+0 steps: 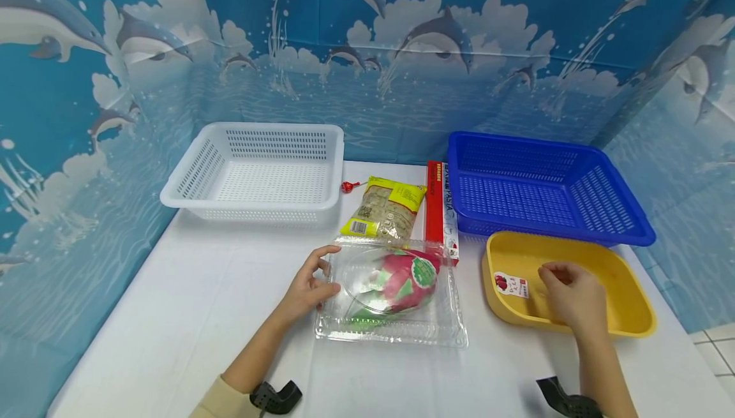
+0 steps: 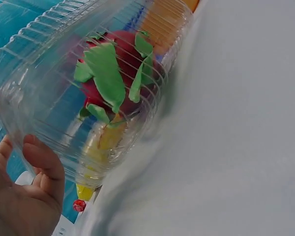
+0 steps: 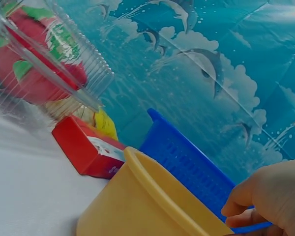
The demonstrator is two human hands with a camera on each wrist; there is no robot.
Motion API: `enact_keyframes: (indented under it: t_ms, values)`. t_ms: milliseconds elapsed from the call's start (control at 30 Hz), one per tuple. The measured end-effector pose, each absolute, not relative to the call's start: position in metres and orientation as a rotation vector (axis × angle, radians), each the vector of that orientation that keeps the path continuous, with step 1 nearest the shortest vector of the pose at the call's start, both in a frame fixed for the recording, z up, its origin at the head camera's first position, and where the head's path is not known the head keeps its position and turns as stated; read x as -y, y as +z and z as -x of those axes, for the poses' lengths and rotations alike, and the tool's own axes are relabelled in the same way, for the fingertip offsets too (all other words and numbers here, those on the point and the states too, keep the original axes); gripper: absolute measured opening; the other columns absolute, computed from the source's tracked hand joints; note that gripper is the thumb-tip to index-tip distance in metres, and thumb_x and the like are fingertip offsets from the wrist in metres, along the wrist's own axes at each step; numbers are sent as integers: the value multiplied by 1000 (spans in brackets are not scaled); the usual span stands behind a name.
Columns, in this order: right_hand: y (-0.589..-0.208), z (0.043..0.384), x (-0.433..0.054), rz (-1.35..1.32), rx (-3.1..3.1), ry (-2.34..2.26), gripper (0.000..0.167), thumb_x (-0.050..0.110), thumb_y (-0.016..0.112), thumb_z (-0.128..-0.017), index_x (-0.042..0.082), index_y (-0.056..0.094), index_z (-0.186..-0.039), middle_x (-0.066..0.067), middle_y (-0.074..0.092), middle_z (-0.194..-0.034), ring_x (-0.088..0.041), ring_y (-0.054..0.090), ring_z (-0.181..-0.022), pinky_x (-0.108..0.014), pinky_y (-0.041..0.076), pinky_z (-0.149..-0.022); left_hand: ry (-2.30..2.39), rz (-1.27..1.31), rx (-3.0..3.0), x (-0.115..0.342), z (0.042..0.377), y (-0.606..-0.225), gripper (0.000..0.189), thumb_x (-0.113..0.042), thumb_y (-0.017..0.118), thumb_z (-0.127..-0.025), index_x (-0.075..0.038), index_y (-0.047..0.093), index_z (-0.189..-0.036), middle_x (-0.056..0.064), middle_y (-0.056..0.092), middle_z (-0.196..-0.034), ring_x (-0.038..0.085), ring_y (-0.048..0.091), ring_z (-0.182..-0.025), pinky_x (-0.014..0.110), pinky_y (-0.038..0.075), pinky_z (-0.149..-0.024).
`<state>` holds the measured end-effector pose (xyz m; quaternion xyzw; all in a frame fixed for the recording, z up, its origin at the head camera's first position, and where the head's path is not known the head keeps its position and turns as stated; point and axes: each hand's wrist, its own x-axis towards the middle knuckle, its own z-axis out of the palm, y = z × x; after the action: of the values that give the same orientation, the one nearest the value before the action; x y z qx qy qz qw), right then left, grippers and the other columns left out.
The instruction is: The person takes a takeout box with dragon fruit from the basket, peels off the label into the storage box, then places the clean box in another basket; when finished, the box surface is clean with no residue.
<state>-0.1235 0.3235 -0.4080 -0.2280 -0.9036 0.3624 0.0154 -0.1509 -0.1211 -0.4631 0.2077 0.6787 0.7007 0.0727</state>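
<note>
My left hand holds the left edge of a clear plastic clamshell box, thumb and fingers at its side. Inside the box lies a pink and green dragon fruit, also seen through the ribbed plastic in the left wrist view. My right hand hovers over a yellow basin, fingers loosely curled, with nothing visible between them. On the basin's left inner side shows a white label with red fruit printed on it. In the right wrist view the hand is just past the basin's rim.
A white basket stands back left and a blue basket back right. Between them lie a red-wrapped lollipop, a yellow and clear food bag and a long red and white pasta box. A dolphin-print curtain hangs behind.
</note>
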Motion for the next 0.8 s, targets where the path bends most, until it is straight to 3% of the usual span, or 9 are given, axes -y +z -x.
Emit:
enact_keyframes:
  t_ms: [400, 567, 667, 800]
  values:
    - [-399, 124, -335, 710, 2750, 1196, 48, 35, 46, -102, -4, 52, -129, -24, 56, -118, -30, 53, -98, -10, 42, -60, 2240, -610, -2034, 117, 148, -463, 57, 7, 53, -75, -1, 40, -131, 9, 35, -92, -3, 34, -40, 14, 30, -36]
    - [-394, 128, -339, 746, 2727, 1197, 48, 35, 46, -101, -4, 52, -129, -24, 57, -118, -28, 53, -97, -11, 42, -59, 2281, -561, -1997, 115, 146, -461, 58, 7, 52, -74, 0, 41, -131, 9, 35, -92, -1, 38, -42, 14, 33, -37]
    - [-390, 131, -342, 762, 2713, 1198, 47, 34, 46, -101, -4, 52, -129, -21, 57, -115, -20, 54, -90, -11, 43, -59, 2289, -535, -1977, 114, 145, -459, 58, 7, 51, -74, 0, 41, -131, 9, 35, -93, 0, 40, -44, 15, 35, -38]
    - [-386, 135, -349, 732, 2689, 1185, 45, 32, 47, -100, -4, 54, -126, -16, 59, -108, -1, 53, -73, -10, 46, -57, 2295, -518, -1992, 114, 144, -455, 59, 8, 51, -74, -1, 43, -132, 9, 36, -93, -1, 38, -43, 14, 33, -38]
